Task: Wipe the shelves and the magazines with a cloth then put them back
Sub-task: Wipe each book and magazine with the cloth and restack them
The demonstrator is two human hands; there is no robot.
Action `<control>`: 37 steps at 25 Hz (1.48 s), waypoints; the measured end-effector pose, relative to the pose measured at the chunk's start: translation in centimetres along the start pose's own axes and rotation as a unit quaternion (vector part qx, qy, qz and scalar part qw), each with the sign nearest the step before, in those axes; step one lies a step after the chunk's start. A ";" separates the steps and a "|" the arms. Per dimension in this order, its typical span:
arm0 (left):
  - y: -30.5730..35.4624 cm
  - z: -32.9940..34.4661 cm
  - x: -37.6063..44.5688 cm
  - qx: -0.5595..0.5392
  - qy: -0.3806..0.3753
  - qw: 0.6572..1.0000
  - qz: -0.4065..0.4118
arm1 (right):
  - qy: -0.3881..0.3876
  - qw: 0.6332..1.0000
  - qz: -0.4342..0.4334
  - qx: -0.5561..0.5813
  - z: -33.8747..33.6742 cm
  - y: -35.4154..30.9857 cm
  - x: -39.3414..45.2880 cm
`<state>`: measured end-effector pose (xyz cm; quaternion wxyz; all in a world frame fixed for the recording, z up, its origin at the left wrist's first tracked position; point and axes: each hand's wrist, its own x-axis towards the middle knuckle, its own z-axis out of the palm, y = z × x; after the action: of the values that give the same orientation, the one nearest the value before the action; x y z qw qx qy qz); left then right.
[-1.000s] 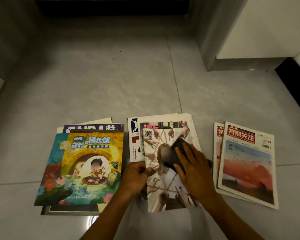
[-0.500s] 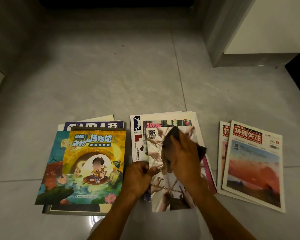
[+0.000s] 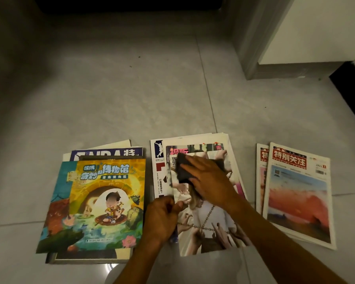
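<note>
Three piles of magazines lie on the grey tiled floor. On the middle pile, the top magazine [image 3: 209, 228] shows a figure in chains with reaching hands. My right hand [image 3: 210, 181] presses a dark cloth [image 3: 183, 171] flat on its upper part, fingers straight. My left hand [image 3: 162, 217] pinches that magazine's left edge. The left pile is topped by a yellow cartoon magazine [image 3: 103, 201]. At the right lies a pile with a red-titled magazine [image 3: 297, 201] on top.
A grey cabinet corner [image 3: 252, 58] stands on the floor at the upper right, with a white wall panel behind it. A dark recess [image 3: 131, 5] runs along the top. Bare floor tiles [image 3: 121, 89] stretch beyond the piles.
My right hand has slid the cloth up and to the left over the middle magazine's cover. My left hand has kept its pinch on the left edge.
</note>
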<state>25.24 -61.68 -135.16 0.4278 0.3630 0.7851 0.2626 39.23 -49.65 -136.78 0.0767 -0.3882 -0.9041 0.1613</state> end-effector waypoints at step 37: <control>1.1 -0.5 -0.2 -0.011 -0.006 0.999 -0.044 | 0.043 0.990 0.131 0.016 -0.2 2.3 -7.7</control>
<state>25.33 -61.23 -134.00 0.4472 0.3251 0.7948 0.2502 46.12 -53.67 -137.57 0.0998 -0.5083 -0.8387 0.1682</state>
